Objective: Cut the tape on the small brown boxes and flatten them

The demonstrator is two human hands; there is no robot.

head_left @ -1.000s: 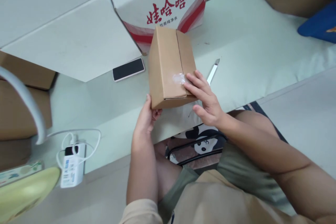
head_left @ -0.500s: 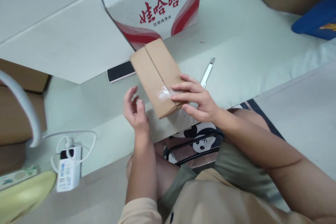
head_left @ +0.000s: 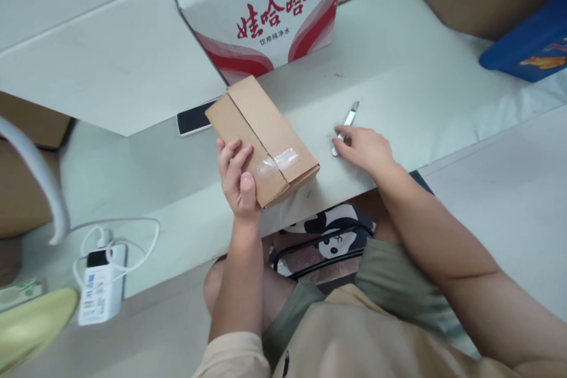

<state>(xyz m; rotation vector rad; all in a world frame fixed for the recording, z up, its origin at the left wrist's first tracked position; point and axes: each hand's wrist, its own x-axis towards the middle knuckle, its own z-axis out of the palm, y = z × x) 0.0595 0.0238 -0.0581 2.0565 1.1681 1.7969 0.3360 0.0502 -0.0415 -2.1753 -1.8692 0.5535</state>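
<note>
A small brown cardboard box (head_left: 261,136) with a lengthwise seam and a strip of clear tape (head_left: 283,159) near its close end sits tilted before me. My left hand (head_left: 239,177) grips its left side, thumb along the near corner and fingers on the edge. To the right, my right hand (head_left: 365,147) pinches the silver utility knife (head_left: 352,112) by its handle, thumb and fingertips round it. The knife points away from me, its blade end at the top, low over or on the pale tabletop (head_left: 398,82).
A white carton with red lettering (head_left: 266,18) stands behind the box, beside a larger white box (head_left: 101,65). A phone (head_left: 194,121) lies partly under the small box. A power bank (head_left: 101,289) with a white cable sits lower left. A blue container (head_left: 527,41) is at far right.
My left hand has closed on the cardboard box, which has shifted slightly left and toward me. My right hand has left the box, moved right and taken hold of the utility knife.
</note>
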